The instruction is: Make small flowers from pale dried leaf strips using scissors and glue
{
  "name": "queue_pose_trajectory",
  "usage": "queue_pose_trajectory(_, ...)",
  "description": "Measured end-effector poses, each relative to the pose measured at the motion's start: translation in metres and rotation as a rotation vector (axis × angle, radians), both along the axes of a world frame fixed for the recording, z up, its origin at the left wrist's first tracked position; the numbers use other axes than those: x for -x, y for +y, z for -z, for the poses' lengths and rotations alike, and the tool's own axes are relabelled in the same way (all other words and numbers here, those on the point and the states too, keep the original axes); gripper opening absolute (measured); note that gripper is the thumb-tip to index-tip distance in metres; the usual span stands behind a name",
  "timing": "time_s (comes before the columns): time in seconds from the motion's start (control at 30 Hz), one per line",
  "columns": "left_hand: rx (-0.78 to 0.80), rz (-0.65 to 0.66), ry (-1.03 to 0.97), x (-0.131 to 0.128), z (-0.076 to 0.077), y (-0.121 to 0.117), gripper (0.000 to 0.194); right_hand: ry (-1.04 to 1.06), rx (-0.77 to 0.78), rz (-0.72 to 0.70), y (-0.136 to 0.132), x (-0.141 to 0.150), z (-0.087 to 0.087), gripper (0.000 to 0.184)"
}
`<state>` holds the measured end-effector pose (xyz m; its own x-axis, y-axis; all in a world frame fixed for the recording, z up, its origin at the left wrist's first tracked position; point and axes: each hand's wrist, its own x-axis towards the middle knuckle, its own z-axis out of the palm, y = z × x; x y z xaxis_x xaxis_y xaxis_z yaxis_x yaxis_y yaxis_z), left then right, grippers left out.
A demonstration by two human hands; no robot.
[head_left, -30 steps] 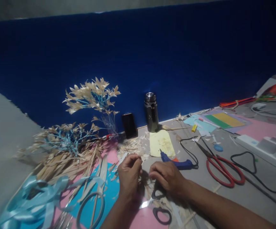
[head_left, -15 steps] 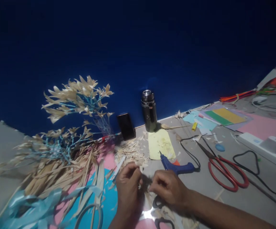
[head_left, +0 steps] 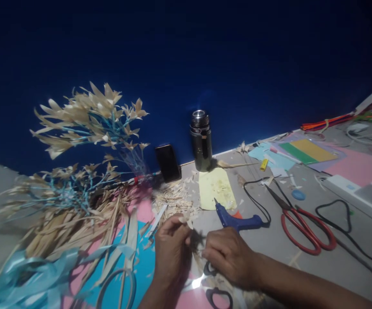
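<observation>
My left hand (head_left: 172,244) is closed in a pinch, and a small pale piece of dried husk (head_left: 186,221) shows at its fingertips. A short gap to the right, my right hand (head_left: 230,254) has its fingers curled together; whatever they hold is hidden. Black-handled scissors (head_left: 218,298) lie just below the right hand, partly covered by it. Beyond that hand, a blue glue gun (head_left: 241,222) rests with its nozzle toward a stained yellow sheet (head_left: 213,189). Dried husk scraps (head_left: 174,201) are scattered behind the left hand.
Husk flowers on blue stems (head_left: 86,120) stand at left, above dried leaves (head_left: 52,234) and light-blue ribbon (head_left: 40,274). A phone (head_left: 168,163) and flask (head_left: 201,143) stand by the wall. Red-handled scissors (head_left: 304,227), cords and a white power strip (head_left: 356,199) lie at right.
The camera view has tilted and shifted, so the flowers appear farther left. My hands stay close together, and the pale piece in my left fingertips now shows more plainly.
</observation>
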<state>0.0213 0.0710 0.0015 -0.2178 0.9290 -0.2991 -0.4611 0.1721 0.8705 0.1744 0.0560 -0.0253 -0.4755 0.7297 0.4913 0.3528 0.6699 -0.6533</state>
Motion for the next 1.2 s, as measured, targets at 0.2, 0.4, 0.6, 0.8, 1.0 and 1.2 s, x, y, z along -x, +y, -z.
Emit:
queue_pose_trajectory(0.2,-0.008,0.034,0.039,0.0,-0.002,-0.002,0.02,0.164,0.157,0.026,0.001,0.003,0.006,0.016)
queue_pose_trajectory(0.4,-0.032,0.036,0.092,0.001,0.002,-0.006,0.019,0.003,0.147,0.054,0.002,0.001,0.004,0.027)
queue_pose_trajectory(0.6,-0.033,0.018,0.066,0.0,0.0,-0.005,0.026,-0.106,-0.036,0.071,0.001,0.0,0.002,0.041)
queue_pose_trajectory(0.8,-0.028,-0.053,0.134,0.0,-0.013,-0.004,0.024,-0.024,0.012,0.094,0.002,0.001,0.006,0.03)
queue_pose_trajectory(1.0,-0.013,-0.082,0.196,0.001,-0.024,-0.004,0.02,0.174,0.238,0.209,0.011,-0.003,0.001,0.014)
queue_pose_trajectory(1.2,-0.076,0.006,0.285,-0.005,-0.021,-0.009,0.014,0.385,0.541,0.169,0.019,-0.01,-0.011,0.017)
